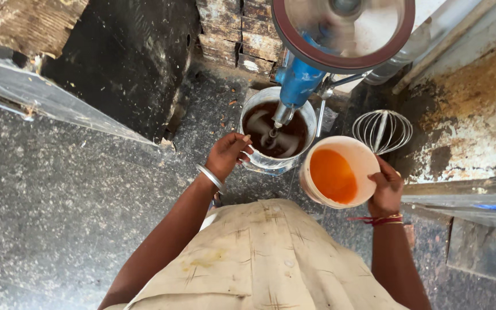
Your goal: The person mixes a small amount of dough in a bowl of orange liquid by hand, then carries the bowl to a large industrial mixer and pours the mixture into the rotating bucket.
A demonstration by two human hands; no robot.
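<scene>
My left hand (228, 154) rests on the near rim of a steel mixing bowl (251, 161) that holds dark brown batter. A blue stand mixer (299, 80) reaches down into the bowl, and its beater in the batter is blurred. My right hand (387, 192) grips the right side of a white plastic tub (356, 155) with orange liquid inside. The tub sits tilted just right of the bowl, almost touching it. A silver bangle is on my left wrist and red thread bands are on my right wrist.
A wire whisk attachment (382, 131) lies on the floor behind the tub. The speckled dark stone floor (58, 189) stretches left. A brick stack (233, 34) stands behind the mixer, with a stained wall (466, 109) at right and a plastic-covered slab (41, 92) at left.
</scene>
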